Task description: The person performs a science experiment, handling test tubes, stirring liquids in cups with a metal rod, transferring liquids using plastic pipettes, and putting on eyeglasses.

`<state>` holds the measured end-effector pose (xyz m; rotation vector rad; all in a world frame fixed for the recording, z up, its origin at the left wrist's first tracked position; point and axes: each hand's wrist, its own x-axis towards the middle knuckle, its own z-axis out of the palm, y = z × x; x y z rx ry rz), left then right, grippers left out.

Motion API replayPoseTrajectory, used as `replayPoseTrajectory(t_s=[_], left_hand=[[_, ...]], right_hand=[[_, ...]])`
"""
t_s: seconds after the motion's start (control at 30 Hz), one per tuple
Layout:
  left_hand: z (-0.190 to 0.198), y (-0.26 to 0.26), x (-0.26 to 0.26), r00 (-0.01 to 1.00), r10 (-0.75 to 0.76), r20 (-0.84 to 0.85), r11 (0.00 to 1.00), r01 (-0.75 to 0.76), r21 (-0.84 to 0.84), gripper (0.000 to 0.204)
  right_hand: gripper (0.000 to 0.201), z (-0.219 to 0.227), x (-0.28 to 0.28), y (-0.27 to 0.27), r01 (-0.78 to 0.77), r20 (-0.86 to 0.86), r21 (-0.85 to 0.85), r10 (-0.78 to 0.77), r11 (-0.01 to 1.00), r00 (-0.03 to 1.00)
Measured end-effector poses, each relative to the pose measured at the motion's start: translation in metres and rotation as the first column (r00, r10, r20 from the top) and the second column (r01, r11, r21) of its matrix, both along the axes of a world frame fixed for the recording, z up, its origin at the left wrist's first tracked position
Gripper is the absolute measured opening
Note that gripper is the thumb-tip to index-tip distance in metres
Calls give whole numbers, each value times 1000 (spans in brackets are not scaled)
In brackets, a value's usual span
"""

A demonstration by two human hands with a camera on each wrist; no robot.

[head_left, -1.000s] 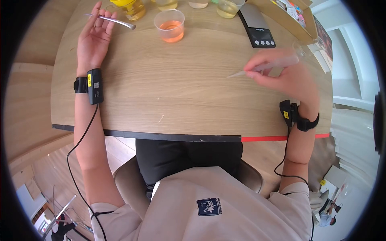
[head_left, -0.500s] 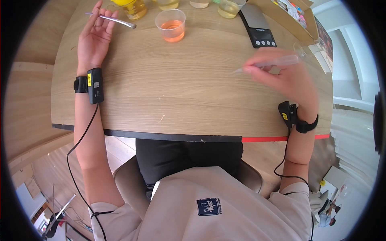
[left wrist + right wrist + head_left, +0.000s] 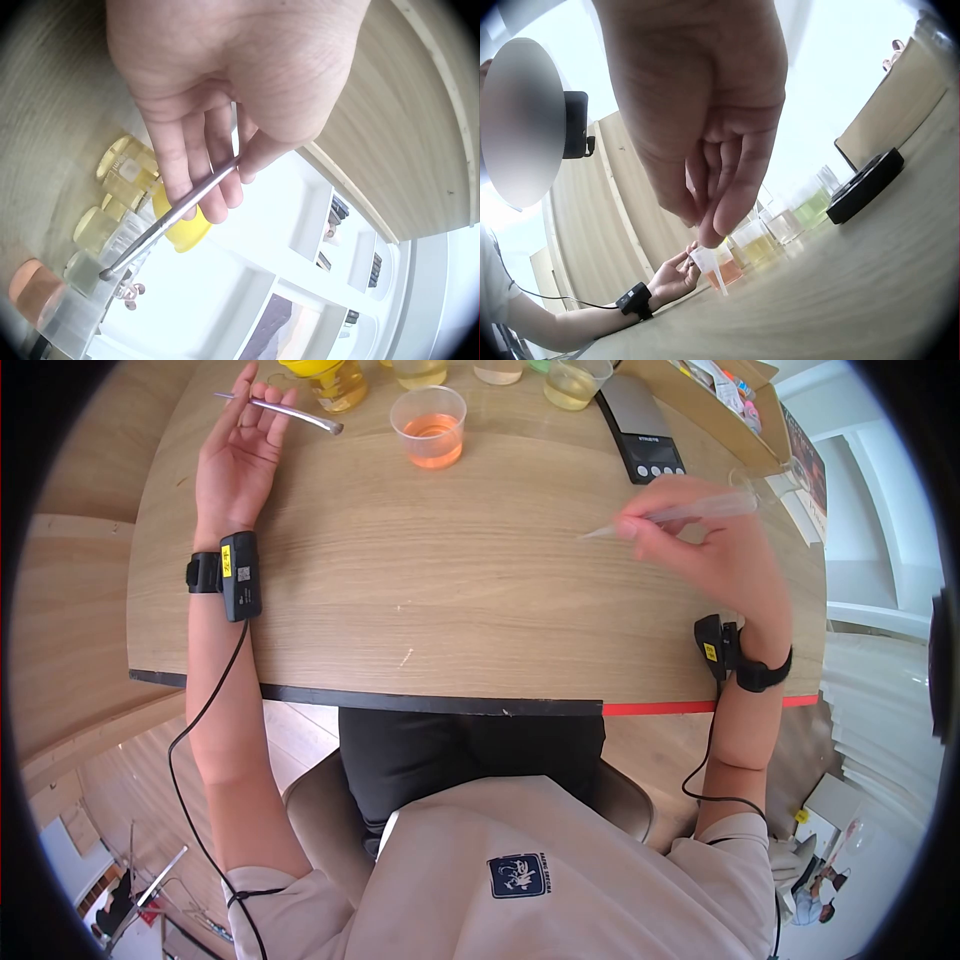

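Note:
Palm up at the upper left, the left hand (image 3: 238, 468) holds a thin metal rod (image 3: 295, 413) with a small dark tip between thumb and fingers; the left wrist view shows the rod (image 3: 176, 212) slanting across the fingers. On the right, the right hand (image 3: 705, 550) pinches a clear plastic pipette (image 3: 700, 509), its thin tip pointing left above the table. A clear cup of orange liquid (image 3: 434, 444) stands between the hands, touched by neither. In the right wrist view the pipette (image 3: 721, 277) shows below the fingertips (image 3: 712, 234).
Cups of pale yellow liquid (image 3: 570, 388) and a yellow-topped container (image 3: 338, 387) line the far edge. A black digital scale (image 3: 655, 455) lies at the back right beside a cardboard box (image 3: 725, 422) of items. A clear glass vessel stands behind the right hand.
The right hand has shifted slightly, and the pipette has moved a little to the right and up with it. The left hand keeps its hold on the rod, nearly still.

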<state>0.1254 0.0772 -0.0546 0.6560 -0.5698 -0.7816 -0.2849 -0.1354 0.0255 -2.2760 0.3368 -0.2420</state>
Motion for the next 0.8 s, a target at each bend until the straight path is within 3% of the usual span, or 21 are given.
replayPoseTrajectory(t_s=[0.13,0.23,0.3,0.4,0.53,0.63,0.8], left_hand=[[1,0,-3,1000,19,-13,1000,-19,6,47],[1,-1,-6,1000,19,-8,1000,-19,5,47],[2,-2,-8,999,49,-3,999,-49,13,47],[1,-3,-10,998,68,-12,998,-68,5,47],[2,-5,-15,997,41,-58,999,-42,-20,46],[4,-7,-19,994,74,-85,997,-73,7,44],[16,-7,-32,989,51,-142,999,-50,8,37]], right_hand=[[10,0,1,-1,-23,-4,-17,22,1000,1000],[9,7,7,0,10,108,12,-12,1000,994],[10,17,15,8,138,246,130,-167,982,955],[13,37,36,11,126,302,50,-135,991,944],[16,53,76,19,74,270,3,-72,997,960],[17,50,105,22,-18,218,-130,46,991,975],[17,40,114,26,80,159,-94,-64,992,985]])
